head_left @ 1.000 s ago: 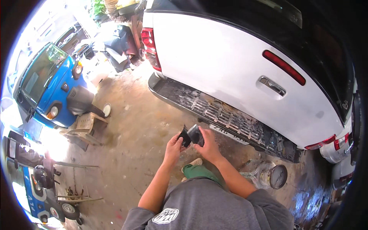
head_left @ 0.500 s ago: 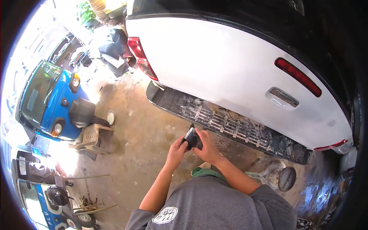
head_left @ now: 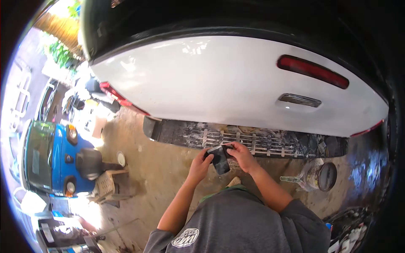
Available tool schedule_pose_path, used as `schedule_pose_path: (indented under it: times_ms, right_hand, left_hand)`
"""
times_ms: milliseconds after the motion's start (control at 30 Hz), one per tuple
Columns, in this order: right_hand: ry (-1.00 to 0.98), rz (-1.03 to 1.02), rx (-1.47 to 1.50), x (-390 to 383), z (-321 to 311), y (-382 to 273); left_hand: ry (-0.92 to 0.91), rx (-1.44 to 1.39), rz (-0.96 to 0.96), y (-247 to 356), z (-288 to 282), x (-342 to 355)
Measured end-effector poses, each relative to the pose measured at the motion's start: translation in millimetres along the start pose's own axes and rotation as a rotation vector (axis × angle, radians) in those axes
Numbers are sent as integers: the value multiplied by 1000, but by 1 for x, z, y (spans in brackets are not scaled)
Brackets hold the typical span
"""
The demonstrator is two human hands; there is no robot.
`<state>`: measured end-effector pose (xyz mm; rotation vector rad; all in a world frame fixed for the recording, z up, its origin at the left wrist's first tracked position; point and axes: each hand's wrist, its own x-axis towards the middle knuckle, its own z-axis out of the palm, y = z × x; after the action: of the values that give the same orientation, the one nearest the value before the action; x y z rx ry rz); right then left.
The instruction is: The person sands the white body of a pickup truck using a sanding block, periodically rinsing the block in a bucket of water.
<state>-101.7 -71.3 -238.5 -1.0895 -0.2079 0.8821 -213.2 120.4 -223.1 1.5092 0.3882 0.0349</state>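
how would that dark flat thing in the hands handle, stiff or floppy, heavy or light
The dark flat piece is probably fairly stiff, since its free end looks flat. It is likely light: the left hand and right hand seem to hold it with just the fingers.

The dark block (head_left: pixel 221 163) now shows more fully, and the bumper (head_left: pixel 172 132) looks leveller.
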Motion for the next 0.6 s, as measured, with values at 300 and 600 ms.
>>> schedule_pose_path:
  times_ms: [300, 600]
  right_hand:
    - [829, -445, -1260, -60, -3, -2]
    - [1021, -441, -350, -39, -35, 74]
  left_hand:
    - [-288, 978, 29, 67, 127, 60]
    - [-933, 1440, 865, 195, 177, 105]
